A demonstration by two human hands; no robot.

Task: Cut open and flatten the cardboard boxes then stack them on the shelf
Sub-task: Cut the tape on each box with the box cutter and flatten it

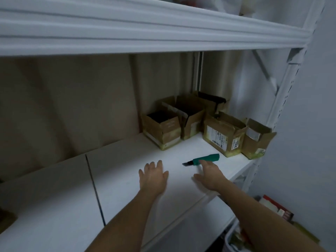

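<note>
our left hand [153, 176] lies flat with fingers spread on the white shelf [112, 179], holding nothing; our right hand [209, 174] is open too, fingers straight, its fingertip just at the green utility knife [205, 159] but not closed round it. the knife lies just beyond the right hand, long axis running left to right, blade toward the left hand, so the right is plainly nearer; further back and to the right stand the cardboard boxes [224, 138], upright and uncut.

The utility knife [206, 159] has a green handle and dark blade. Brown cardboard boxes [223, 135] carry white labels on a white shelf [127, 171].
</note>
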